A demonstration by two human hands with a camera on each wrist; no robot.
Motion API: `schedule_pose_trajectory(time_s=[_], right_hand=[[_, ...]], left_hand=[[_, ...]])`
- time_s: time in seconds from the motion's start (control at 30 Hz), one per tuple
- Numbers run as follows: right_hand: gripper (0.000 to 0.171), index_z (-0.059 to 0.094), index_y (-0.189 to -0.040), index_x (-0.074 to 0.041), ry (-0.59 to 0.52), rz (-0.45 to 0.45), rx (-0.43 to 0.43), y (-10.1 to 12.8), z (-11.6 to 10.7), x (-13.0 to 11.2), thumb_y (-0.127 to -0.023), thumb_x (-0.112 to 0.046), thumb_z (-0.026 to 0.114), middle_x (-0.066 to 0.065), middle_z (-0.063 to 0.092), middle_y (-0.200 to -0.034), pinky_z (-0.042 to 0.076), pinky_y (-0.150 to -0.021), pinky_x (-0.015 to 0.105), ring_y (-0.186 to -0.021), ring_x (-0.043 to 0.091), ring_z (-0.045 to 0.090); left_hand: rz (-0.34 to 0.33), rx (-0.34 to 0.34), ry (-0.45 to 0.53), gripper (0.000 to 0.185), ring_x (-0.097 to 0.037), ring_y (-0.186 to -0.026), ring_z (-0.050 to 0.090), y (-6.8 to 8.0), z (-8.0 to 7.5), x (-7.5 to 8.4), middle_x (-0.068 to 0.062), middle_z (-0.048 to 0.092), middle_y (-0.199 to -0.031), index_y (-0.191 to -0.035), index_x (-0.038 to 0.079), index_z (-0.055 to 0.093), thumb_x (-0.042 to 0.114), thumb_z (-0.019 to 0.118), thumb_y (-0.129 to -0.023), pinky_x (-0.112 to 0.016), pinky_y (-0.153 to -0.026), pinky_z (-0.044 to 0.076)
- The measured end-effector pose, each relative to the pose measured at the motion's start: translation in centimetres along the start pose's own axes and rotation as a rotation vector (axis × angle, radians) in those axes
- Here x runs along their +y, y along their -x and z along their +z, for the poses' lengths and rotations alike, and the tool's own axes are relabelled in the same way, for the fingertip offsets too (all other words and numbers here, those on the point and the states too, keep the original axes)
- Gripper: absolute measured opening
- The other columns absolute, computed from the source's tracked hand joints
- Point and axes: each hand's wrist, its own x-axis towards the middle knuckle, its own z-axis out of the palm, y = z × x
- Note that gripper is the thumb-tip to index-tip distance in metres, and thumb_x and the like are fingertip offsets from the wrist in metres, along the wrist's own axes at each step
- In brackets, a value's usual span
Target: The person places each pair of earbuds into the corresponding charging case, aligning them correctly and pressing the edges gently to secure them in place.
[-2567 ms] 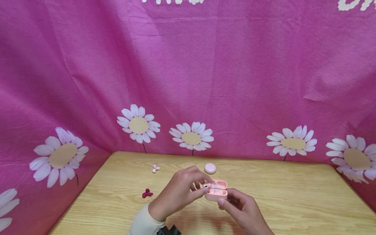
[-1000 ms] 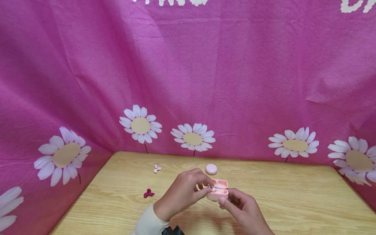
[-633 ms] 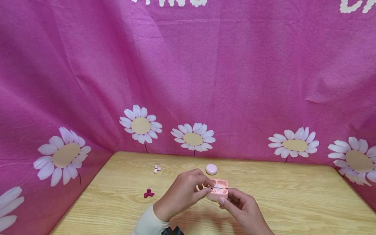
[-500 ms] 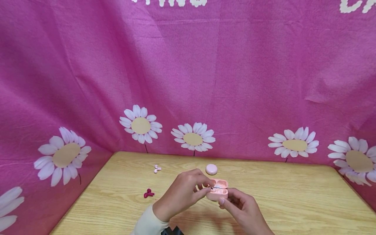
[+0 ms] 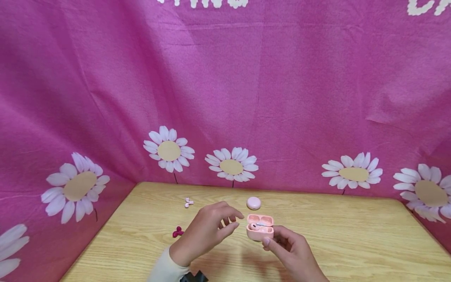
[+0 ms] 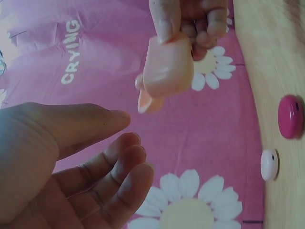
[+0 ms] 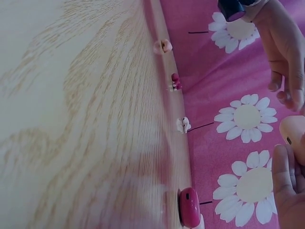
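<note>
My right hand [image 5: 292,250] grips a peach earbud case [image 5: 260,235] above the table, its lid standing up. One peach earbud [image 5: 253,226] sits in the case's left slot; the right slot shows no earbud. To the left of the case, my left hand [image 5: 206,224] hovers apart from it, fingers loosely bent and holding nothing. The left wrist view shows a gap between the left hand [image 6: 81,162] and the case [image 6: 169,67]. Magenta earbuds [image 5: 177,232] lie left of my left hand, partly covered by it.
Pale pink earbuds [image 5: 188,202] and a round pale pink case [image 5: 253,203] lie farther back on the wooden table [image 5: 352,235]. A magenta case [image 6: 290,117] and a peach earbud [image 7: 163,46] on the table show in the wrist views. Pink cloth [image 5: 299,98] hangs behind.
The peach earbud has gone from my left fingers into the case's left slot. My left hand has let go and drawn back left; the right hand keeps holding the case.
</note>
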Motion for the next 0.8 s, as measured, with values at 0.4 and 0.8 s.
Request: schedule_pose_trajectory(time_s=[0.4, 0.8], right_hand=[[0.018, 0.066, -0.103, -0.001, 0.011, 0.055, 0.024, 0.1, -0.1, -0.1, -0.089, -0.011, 0.068, 0.008, 0.066, -0.085, 0.056, -0.067, 0.033, -0.074, 0.013, 0.064], [0.019, 0.066, -0.104, -0.001, 0.007, 0.065, 0.017, 0.1, -0.2, 0.0, -0.089, -0.012, 0.068, 0.010, 0.066, -0.086, 0.056, -0.066, 0.032, -0.074, 0.013, 0.064]], left_hand=[[-0.125, -0.058, -0.115, 0.014, -0.001, -0.070, 0.056, 2.4, -2.3, -2.6, 0.011, 0.062, -0.082, -0.092, 0.019, 0.071, 0.009, 0.074, -0.083, -0.020, -0.060, 0.050], [-0.267, -0.294, -0.155, 0.011, -0.003, -0.067, 0.054, 4.5, -4.7, -4.7, 0.014, 0.058, -0.073, -0.088, 0.017, 0.069, 0.011, 0.075, -0.082, -0.024, -0.060, 0.044]])
